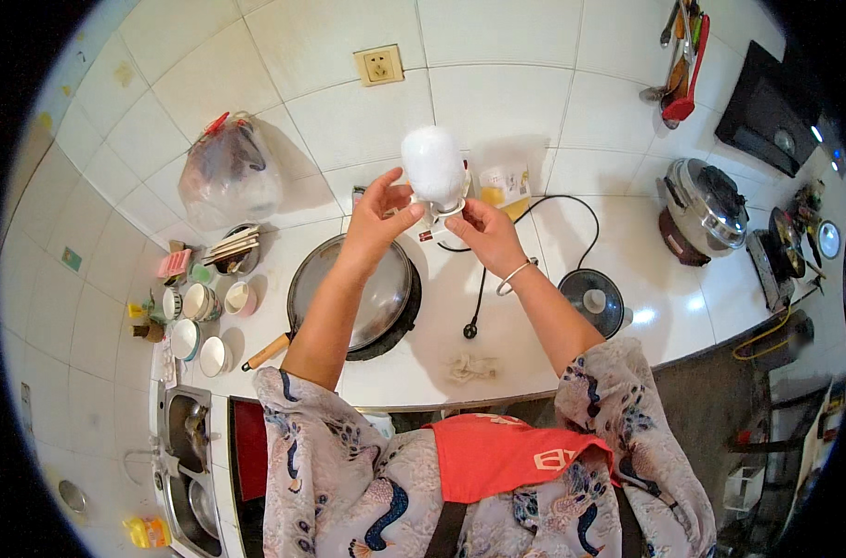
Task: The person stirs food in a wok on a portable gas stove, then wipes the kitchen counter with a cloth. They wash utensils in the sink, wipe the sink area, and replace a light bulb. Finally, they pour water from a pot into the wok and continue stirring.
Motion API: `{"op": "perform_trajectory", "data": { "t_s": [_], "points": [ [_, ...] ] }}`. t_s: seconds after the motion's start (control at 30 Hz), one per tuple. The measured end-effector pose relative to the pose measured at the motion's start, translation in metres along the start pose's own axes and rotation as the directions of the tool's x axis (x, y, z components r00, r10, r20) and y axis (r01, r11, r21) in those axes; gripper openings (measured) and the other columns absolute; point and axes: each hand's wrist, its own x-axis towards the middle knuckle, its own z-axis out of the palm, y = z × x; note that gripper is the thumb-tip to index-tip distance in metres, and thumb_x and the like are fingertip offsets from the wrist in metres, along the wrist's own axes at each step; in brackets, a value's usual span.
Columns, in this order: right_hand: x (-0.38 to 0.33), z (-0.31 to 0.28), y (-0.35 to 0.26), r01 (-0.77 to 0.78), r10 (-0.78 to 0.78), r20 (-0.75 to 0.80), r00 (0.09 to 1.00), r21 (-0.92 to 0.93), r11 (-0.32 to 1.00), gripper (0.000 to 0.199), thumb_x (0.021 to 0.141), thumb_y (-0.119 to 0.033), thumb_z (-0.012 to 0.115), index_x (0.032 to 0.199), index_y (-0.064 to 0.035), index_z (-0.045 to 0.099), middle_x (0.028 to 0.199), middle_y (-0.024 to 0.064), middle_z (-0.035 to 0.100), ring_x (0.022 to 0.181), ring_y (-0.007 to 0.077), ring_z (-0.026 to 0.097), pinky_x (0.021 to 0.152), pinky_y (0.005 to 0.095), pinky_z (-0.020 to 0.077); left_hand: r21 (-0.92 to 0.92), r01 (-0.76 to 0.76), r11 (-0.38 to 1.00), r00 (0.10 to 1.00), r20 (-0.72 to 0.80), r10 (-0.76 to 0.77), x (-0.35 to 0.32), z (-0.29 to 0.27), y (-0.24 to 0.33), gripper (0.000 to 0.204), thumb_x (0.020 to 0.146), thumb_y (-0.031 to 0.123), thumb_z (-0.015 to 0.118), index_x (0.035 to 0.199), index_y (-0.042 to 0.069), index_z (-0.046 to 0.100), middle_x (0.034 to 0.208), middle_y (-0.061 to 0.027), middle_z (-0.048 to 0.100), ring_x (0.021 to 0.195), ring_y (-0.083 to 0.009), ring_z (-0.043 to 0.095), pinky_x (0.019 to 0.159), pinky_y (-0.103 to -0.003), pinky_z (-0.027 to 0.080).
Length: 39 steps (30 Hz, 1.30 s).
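A white, rounded, jar-like thing (432, 158) stands out in front of me near the tiled wall, its narrower end towards me. Around that end my left hand (383, 210) curls, thumb by the rim and fingers at its left side. My right hand (486, 232), with a bracelet at the wrist, pinches the rim from the right. Some pale, thin material shows between the thumbs; what it is I cannot make out. Behind my right hand is a translucent container (504, 183) with something yellow in it.
A lidded pan (349, 288) with a wooden handle sits left of centre. A black cord ends in a plug (470, 330) on the counter. Right are a round dark-rimmed appliance (593, 302) and a pressure cooker (707, 209). Bowls (214, 355) and a sink (186, 432) are left.
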Motion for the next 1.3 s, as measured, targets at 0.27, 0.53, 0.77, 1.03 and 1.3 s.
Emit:
{"op": "perform_trajectory", "data": {
  "t_s": [0.27, 0.53, 0.77, 1.03, 1.3],
  "points": [
    [0.034, 0.015, -0.016, -0.016, 0.024, -0.099, 0.995, 0.075, 0.997, 0.029, 0.083, -0.019, 0.069, 0.1, 0.0021, 0.059, 0.084, 0.0016, 0.061, 0.074, 0.0078, 0.053, 0.068, 0.0236, 0.0447, 0.039, -0.098, 0.994, 0.982, -0.157, 0.103, 0.012, -0.005, 0.01, 0.091, 0.075, 0.032, 0.076, 0.143, 0.002, 0.024, 0.129, -0.0245, 0.047, 0.121, -0.028, 0.046, 0.093, -0.039, 0.043],
    [0.146, 0.017, -0.042, -0.034, 0.03, -0.135, 0.99, -0.032, 0.999, 0.04, 0.079, -0.018, 0.073, 0.107, 0.0031, 0.053, 0.086, 0.0074, 0.064, 0.07, 0.011, 0.06, 0.055, 0.0225, 0.0476, -0.272, -0.046, 0.961, 0.942, -0.333, -0.05, -0.011, -0.032, -0.073, 0.063, 0.084, 0.016, 0.067, 0.137, 0.0, 0.035, 0.117, -0.0122, 0.054, 0.109, -0.0186, 0.051, 0.094, -0.033, 0.041],
    [0.244, 0.043, -0.03, 0.076, -0.099, -0.201, 0.975, -0.12, 0.99, 0.032, 0.082, -0.015, 0.069, 0.107, 0.0037, 0.059, 0.092, 0.0058, 0.064, 0.079, 0.0105, 0.061, 0.069, 0.0238, 0.0544, -0.565, 0.167, 0.808, 0.89, -0.266, -0.371, -0.084, 0.0, -0.165, 0.05, 0.086, 0.013, 0.066, 0.129, 0.001, 0.044, 0.103, -0.0055, 0.059, 0.094, -0.0122, 0.054, 0.083, -0.026, 0.044],
    [0.31, 0.063, 0.002, 0.149, -0.269, -0.429, 0.862, -0.292, 0.945, 0.03, 0.074, -0.023, 0.075, 0.087, 0.0013, 0.063, 0.077, 0.0076, 0.065, 0.069, 0.0152, 0.063, 0.063, 0.0286, 0.0511, -0.641, 0.384, 0.665, 0.879, 0.033, -0.476, -0.138, 0.014, -0.184, 0.044, 0.087, 0.018, 0.065, 0.125, 0.006, 0.048, 0.106, -0.0065, 0.062, 0.099, -0.0152, 0.057, 0.078, -0.03, 0.045],
    [0.321, 0.074, 0.006, 0.057, -0.392, -0.485, 0.782, -0.571, 0.819, 0.037, 0.069, -0.028, 0.077, 0.086, 0.0008, 0.062, 0.077, 0.013, 0.067, 0.07, 0.0232, 0.064, 0.066, 0.0346, 0.0496, -0.647, 0.427, 0.632, 0.861, 0.076, -0.503, -0.146, 0.002, -0.189, 0.039, 0.089, 0.016, 0.061, 0.124, 0.005, 0.048, 0.105, -0.0083, 0.061, 0.099, -0.0164, 0.057, 0.079, -0.032, 0.046]
  ]
}}
